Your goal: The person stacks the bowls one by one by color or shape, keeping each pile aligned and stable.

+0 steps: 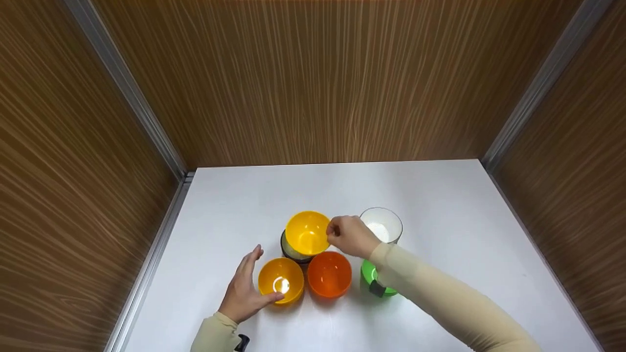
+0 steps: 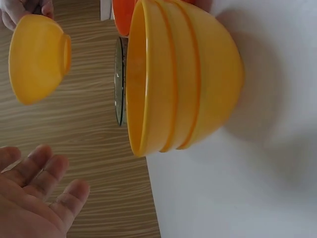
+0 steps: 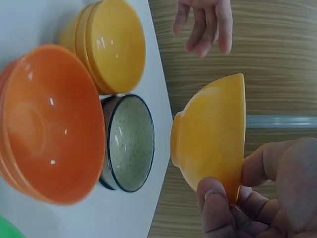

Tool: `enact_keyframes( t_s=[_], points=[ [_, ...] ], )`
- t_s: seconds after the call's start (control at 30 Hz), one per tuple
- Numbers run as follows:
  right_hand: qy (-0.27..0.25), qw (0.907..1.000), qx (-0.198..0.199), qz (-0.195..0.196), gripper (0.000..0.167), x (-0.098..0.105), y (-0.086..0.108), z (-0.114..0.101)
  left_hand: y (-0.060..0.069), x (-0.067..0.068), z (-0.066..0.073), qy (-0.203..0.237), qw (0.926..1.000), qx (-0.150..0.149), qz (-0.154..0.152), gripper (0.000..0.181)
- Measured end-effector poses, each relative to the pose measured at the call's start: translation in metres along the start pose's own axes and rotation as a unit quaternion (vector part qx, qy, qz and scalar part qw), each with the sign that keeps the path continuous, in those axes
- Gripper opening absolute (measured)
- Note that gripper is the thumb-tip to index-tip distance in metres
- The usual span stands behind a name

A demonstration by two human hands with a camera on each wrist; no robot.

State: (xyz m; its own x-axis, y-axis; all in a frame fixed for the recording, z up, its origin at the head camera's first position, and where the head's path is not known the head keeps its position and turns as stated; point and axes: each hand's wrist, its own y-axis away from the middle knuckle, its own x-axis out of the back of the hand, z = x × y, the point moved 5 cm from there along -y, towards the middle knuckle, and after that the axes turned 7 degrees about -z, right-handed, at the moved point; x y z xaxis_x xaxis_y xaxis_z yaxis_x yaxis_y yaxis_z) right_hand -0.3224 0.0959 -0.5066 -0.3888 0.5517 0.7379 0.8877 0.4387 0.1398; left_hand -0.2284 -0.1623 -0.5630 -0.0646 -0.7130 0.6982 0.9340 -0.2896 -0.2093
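My right hand [image 1: 353, 237] pinches the rim of a yellow bowl [image 1: 307, 233], which is raised off the table with its right edge between thumb and fingers. Below it, partly hidden, is a speckled grey-green bowl [image 3: 131, 144] with a dark rim. At the near left stands a stack of yellow bowls [image 2: 183, 74], nested inside one another. Beside that stack my left hand [image 1: 246, 292] is held with fingers extended and thumb spread over the near rim; whether the thumb touches it I cannot tell. Nested orange bowls [image 1: 330, 275] stand just right of the yellow stack.
A pale bowl with a thin dark rim [image 1: 381, 220] stands behind my right forearm. Nearer, a green bowl [image 1: 368, 273] is partly covered by that arm. All stand on a white table [image 1: 234, 205] walled by wood-grain panels [image 1: 313, 83] at the back and sides.
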Motion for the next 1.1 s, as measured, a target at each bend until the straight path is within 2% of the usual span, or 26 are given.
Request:
enact_keyframes(
  t_s=[0.27, 0.53, 0.77, 1.1],
  points=[
    [0.002, 0.9991, 0.025, -0.035, 0.007, -0.021, 0.016, -0.014, 0.0, -0.007, 0.006, -0.012, 0.9999, -0.003, -0.008, 0.123],
    [0.011, 0.9971, 0.068, -0.033, 0.008, -0.04, 0.025, -0.023, 0.001, -0.015, 0.008, -0.006, 0.9997, -0.007, -0.023, 0.121],
    [0.016, 0.9954, 0.091, -0.026, 0.008, -0.049, 0.027, -0.024, 0.002, -0.019, 0.008, 0.01, 0.9996, 0.006, -0.026, 0.112],
    [0.03, 0.9933, 0.111, -0.015, 0.008, -0.061, 0.027, -0.027, 0.008, -0.022, 0.002, 0.009, 0.9989, 0.043, -0.017, 0.11]
  ],
)
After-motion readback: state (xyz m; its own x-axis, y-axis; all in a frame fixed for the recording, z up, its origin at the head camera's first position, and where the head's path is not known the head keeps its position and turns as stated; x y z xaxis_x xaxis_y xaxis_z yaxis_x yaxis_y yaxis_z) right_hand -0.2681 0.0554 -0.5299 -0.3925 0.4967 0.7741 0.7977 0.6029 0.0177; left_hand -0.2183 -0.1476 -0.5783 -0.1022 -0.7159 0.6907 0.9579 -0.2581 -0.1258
